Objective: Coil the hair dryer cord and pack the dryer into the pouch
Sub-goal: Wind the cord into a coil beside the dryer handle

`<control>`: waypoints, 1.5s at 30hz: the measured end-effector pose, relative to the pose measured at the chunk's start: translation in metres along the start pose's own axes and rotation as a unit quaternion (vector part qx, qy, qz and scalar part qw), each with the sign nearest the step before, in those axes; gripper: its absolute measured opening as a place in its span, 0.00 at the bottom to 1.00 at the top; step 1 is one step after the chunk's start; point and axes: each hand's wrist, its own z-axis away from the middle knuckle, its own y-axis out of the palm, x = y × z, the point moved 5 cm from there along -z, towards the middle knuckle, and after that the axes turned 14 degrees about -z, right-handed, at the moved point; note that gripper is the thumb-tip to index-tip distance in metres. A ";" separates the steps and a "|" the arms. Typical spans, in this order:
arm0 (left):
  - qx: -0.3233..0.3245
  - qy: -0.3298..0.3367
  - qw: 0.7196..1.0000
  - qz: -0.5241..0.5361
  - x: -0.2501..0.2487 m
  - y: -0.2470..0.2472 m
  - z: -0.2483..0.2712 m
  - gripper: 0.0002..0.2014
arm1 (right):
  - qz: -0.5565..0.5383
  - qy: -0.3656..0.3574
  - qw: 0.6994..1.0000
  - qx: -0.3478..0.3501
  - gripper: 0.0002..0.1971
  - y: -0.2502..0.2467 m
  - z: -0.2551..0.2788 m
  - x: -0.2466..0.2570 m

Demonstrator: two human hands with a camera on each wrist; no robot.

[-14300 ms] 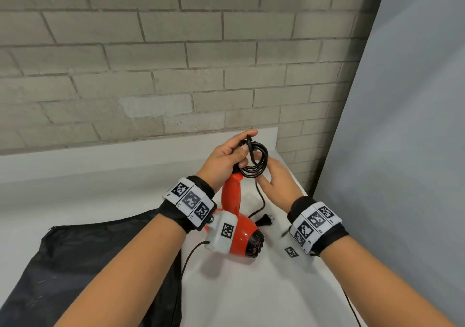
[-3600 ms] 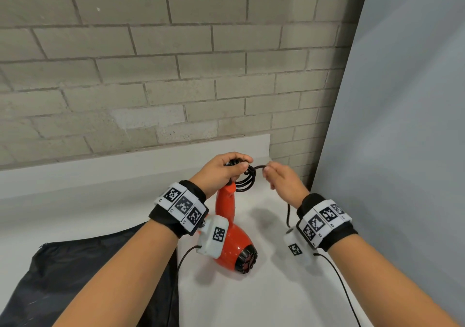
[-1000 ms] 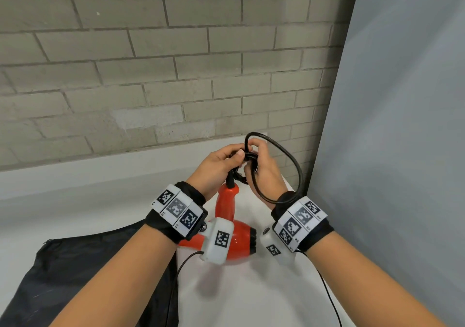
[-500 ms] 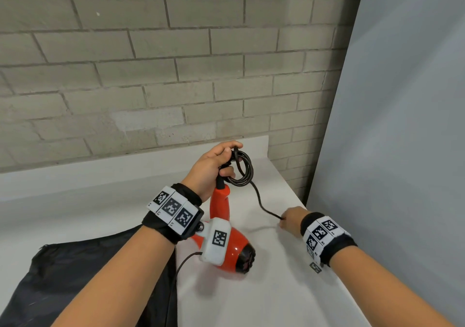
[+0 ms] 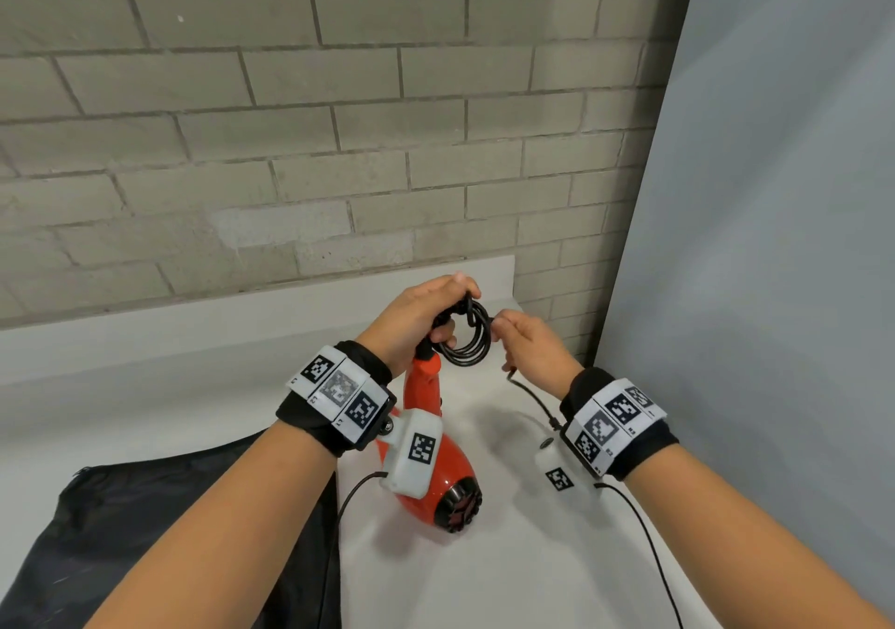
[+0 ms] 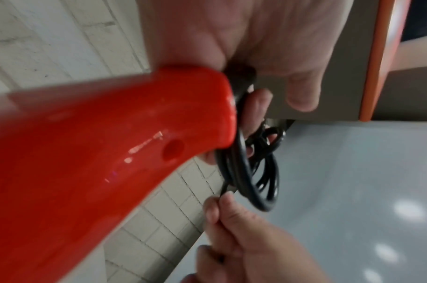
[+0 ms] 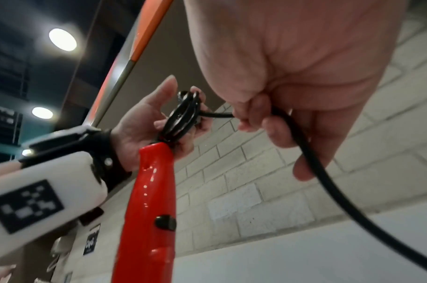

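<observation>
Left hand (image 5: 416,318) gripping coiled cord (image 5: 470,338), right hand (image 5: 535,347) pinching its tail, pouch (image 5: 145,531) only in head view

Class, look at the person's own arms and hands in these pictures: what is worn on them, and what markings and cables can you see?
Both forearms are bare, with no sleeves. Each wrist carries a black fabric band topped by a white strip of three square black-and-white coded markers. Under each wrist hangs a white camera box bearing another coded marker, and a thin black cable trails from each box. The hands are bare, without gloves.
</observation>
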 end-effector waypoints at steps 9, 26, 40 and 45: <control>-0.027 -0.006 0.983 -0.181 0.001 0.005 -0.007 0.10 | 0.112 -0.142 0.973 -0.140 0.13 -0.036 0.009 0.062; -0.119 -0.011 0.988 -0.092 0.006 -0.004 -0.003 0.06 | 0.146 0.032 0.989 0.002 0.09 -0.043 0.026 -0.017; -0.164 -0.012 0.983 -0.084 0.010 -0.008 0.000 0.08 | 0.074 0.117 0.989 -0.042 0.03 -0.041 0.044 -0.061; -0.166 -0.004 0.982 -0.091 0.006 -0.005 0.001 0.07 | -0.110 -0.127 0.970 -0.177 0.11 -0.037 0.053 0.023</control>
